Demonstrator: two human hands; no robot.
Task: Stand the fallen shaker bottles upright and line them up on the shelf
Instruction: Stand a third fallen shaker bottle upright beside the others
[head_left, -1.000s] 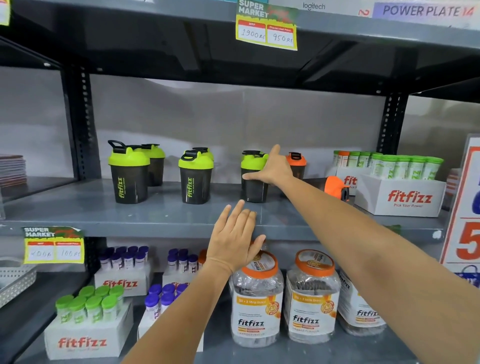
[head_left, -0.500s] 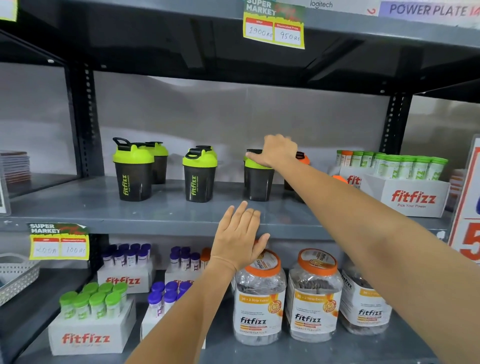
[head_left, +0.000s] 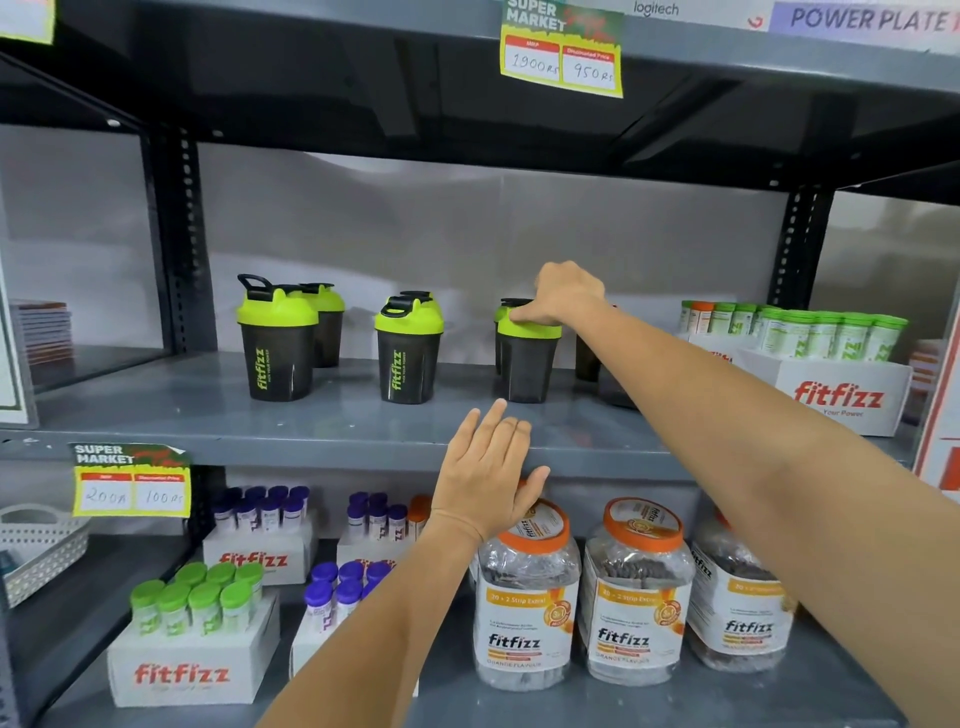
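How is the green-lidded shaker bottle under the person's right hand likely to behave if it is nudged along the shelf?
Gripped at its lid by the right hand, the shaker bottle looks empty, so probably light. Taller than wide with a narrower base, it may tip. The smooth shelf should let it slide.

Shaker bottles (head_left: 408, 353) upright along the shelf (head_left: 208, 415), tube box (head_left: 836, 395) at right, jars (head_left: 527, 597) below

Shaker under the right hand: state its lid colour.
Lime green lid on the shaker, head view.
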